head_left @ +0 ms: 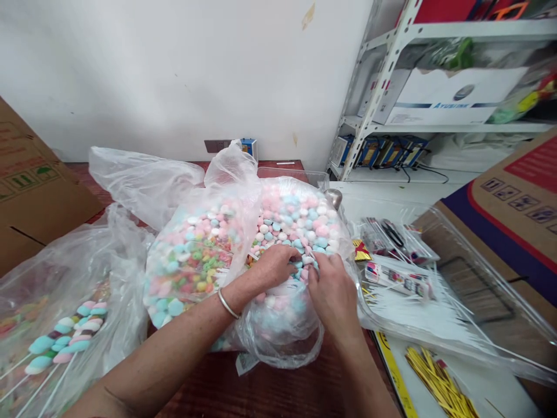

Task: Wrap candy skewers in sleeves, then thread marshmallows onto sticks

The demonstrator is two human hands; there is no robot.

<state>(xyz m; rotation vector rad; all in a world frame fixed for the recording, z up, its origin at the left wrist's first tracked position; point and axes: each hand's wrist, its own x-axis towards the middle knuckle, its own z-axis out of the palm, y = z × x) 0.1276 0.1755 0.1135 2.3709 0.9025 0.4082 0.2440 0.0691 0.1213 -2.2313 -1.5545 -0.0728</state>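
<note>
Pink, blue and white marshmallows (pixel 292 217) fill a large open clear plastic bag (pixel 278 355) in front of me. My left hand (pixel 276 266), with a bangle on its wrist, reaches over the bag's near side. Its fingers curl down among the sweets, and what they hold is hidden. Close on its right, my right hand (pixel 334 287) has thumb and forefinger drawn together by a pale piece, partly covered, that I cannot make out. Left of both hands, colourful gummy candies (pixel 202 264) and more marshmallows lie under the plastic.
Marshmallow skewers (pixel 69 337) lie on plastic bags at left, beside a cardboard box (pixel 39 186). To the right are a clear tray of white sticks (pixel 418 310), gold twist ties (pixel 441 377) and a large carton (pixel 513 209). A metal shelf (pixel 365 125) stands behind.
</note>
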